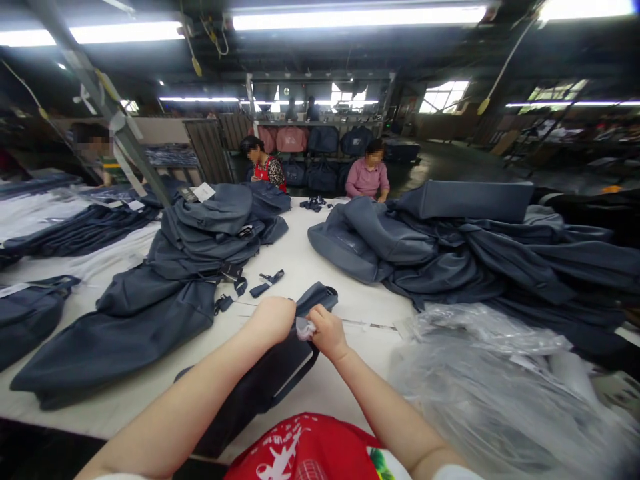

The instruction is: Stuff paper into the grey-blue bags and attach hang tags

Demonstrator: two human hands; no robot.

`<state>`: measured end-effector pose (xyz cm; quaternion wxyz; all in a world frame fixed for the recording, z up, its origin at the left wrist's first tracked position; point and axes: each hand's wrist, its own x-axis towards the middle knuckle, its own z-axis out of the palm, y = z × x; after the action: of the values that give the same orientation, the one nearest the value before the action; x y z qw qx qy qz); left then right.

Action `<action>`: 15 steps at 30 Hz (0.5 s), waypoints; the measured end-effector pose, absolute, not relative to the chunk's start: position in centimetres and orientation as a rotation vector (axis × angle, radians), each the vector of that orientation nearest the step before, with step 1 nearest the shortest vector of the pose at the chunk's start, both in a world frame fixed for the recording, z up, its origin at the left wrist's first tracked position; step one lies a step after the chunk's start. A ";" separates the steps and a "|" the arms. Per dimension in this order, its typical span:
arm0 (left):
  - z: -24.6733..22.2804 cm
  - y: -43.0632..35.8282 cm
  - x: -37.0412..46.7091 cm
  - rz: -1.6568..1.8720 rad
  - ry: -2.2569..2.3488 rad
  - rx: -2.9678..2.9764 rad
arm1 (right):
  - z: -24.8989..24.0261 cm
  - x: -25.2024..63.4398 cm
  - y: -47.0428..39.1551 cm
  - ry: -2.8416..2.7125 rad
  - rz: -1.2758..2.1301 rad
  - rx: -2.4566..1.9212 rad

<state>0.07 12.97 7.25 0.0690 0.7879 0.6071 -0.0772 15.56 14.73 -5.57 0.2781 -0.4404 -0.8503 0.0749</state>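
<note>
A dark navy bag [250,383] lies in front of me on the white table [295,243], partly under my arms. My left hand [274,319] is closed at the bag's upper end; its fingers are turned away from view. Close beside it, my right hand [327,332] is closed with fingers pinched on a small whitish piece of film or paper [305,329]. A blue-grey flap or strap end [317,299] of the bag sticks up just beyond both hands. A folded dark strap [267,283] lies a little past my left hand.
Blue-grey bags are heaped at left [150,327] and right [470,260]. Clear plastic bags [480,380] cover the near right. Two people [367,177] are at the far end, another at far left. A slanted metal post [123,133] rises at left.
</note>
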 end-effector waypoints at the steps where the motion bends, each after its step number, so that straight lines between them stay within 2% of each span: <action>1: 7.1 12.9 0.3 -0.266 1.849 2.343 | -5.5 15.4 14.7 -2.290 0.200 -1.172; 6: 6.3 13.1 0.1 -0.277 1.917 2.248 | -5.3 15.2 14.4 -2.323 0.225 -1.125; 15: 6.0 11.6 -2.0 0.025 2.114 2.122 | -4.8 14.7 14.5 -2.323 0.264 -1.105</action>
<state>-1.98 11.62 6.02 0.0731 0.7066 0.7038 0.0085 14.73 14.50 -4.80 0.2742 -0.4108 -0.8639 0.0982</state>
